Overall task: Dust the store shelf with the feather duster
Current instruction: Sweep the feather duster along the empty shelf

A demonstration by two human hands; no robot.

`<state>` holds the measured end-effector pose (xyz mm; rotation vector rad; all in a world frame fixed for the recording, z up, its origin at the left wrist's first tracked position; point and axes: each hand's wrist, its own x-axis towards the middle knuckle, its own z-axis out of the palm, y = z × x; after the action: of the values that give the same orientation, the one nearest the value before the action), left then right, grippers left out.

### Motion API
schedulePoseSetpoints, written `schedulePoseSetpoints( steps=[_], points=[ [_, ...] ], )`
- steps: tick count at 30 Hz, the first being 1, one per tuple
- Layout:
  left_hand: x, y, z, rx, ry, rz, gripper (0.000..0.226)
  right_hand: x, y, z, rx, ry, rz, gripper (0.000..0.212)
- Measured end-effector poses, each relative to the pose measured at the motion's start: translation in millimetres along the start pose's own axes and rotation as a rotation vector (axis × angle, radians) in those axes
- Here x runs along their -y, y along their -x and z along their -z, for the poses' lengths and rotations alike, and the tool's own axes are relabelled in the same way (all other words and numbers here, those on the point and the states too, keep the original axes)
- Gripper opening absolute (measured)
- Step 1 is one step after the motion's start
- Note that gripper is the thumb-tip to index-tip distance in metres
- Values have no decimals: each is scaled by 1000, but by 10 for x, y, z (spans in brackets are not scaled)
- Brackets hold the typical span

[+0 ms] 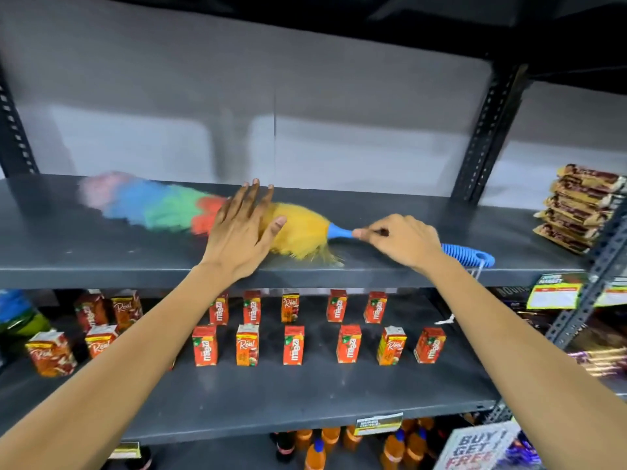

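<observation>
Feather duster lies flat on the gray top shelf, and everything else is told from it. Its fluffy pink and blue end looks blurry. The left hand rests on the duster's middle with fingers spread wide. Just right of the yellow fluff, the right hand pinches the blue handle. Far right of the duster sits a stack of snack packs. Below the duster, small juice boxes stand in rows. I think the dusting is under way; how much shelf is clean, I cannot tell.
</observation>
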<state>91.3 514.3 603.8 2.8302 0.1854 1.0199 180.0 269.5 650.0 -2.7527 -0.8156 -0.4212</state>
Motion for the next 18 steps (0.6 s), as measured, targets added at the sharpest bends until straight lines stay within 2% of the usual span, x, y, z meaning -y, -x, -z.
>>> schedulePoseSetpoints(
  steps=[2, 4, 7, 10, 13, 18],
  points=[
    [-1, -10, -12, -3, -6, -9, 76, -65, 1, 43, -65, 50, -61, 43],
    [-8, -23, -13, 3, -5, -12, 78, -76, 20, 33, -119, 85, -27, 41],
    [-6, -17, -6, 15, 4, -19, 78, -64, 109, -5, -38, -14, 69, 36],
    [-22, 3, 9, 0, -44, -63, 76, -155, 200, 27, 40, -121, 88, 30],
    [-31, 15, 15, 10, -70, -90, 75, -396, 225, 118, 7, -69, -9, 27],
    [-34, 4, -17, 43, -128, -82, 69, -872, 407, 275, -161, 153, -280, 38]
  ],
)
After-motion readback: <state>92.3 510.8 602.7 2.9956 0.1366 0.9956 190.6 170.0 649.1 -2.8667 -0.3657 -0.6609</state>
